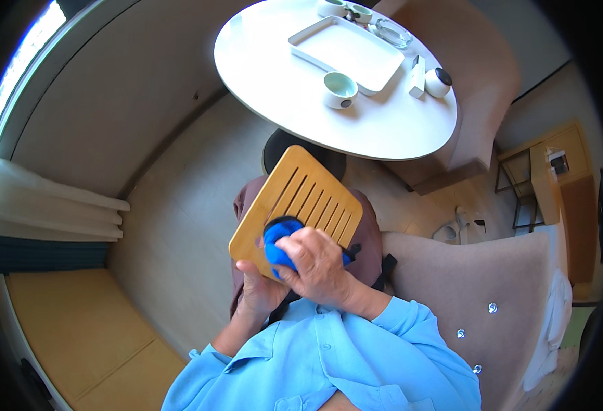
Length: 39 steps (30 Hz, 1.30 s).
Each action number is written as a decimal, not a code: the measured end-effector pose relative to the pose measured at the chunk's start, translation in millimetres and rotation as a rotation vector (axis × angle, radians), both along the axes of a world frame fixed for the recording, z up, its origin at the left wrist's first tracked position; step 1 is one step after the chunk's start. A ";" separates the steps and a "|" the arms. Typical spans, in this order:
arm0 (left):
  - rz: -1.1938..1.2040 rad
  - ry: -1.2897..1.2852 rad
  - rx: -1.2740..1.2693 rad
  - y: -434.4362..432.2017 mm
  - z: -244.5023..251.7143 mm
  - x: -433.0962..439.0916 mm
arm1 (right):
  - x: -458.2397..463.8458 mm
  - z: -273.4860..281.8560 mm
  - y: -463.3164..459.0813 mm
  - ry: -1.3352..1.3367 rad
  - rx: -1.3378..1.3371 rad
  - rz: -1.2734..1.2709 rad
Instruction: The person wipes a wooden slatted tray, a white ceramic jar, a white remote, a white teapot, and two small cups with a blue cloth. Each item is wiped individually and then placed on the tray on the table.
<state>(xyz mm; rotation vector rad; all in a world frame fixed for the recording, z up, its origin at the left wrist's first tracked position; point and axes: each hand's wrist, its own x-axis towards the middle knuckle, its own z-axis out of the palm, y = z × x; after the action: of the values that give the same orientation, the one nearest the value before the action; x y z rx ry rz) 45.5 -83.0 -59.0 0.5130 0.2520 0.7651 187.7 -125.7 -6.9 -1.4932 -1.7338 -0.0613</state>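
Observation:
A slatted bamboo tea tray top (301, 200) is tilted above my lap, its slots running lengthwise on one half. My left hand (260, 290) grips its near lower corner, thumb on the upper face and fingers hidden underneath. Bunched in my right hand (314, 264) is a bright blue cloth (278, 251), pressed against the board's face beside the slots. A dark round edge shows at the cloth's far side; I cannot tell what it belongs to.
Ahead stands a white oval table (276, 77) bearing a white rectangular tray (347, 54), a pale green-lined cup (340, 90), a small white box (417, 77), a black-lidded white jar (438, 82) and a glass ashtray (394, 34). A tufted sofa (455, 277) is at my right.

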 end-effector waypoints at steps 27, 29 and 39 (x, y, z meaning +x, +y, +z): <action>-0.096 0.032 0.001 44.8 60.6 -10.4 | 111.3 31.3 13.9 0.309 0.186 -0.650; 0.039 -0.138 -0.111 62.0 71.8 0.7 | 125.8 35.1 4.4 0.513 0.148 -0.637; 0.044 -0.297 -0.014 126.4 138.2 86.7 | 104.7 78.2 2.0 1.114 -0.095 0.021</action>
<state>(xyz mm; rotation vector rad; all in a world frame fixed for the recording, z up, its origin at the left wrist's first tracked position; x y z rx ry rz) 132.2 43.4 79.1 0.3755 -0.0073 0.8706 292.3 -123.8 71.3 -1.1812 -0.8348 0.7351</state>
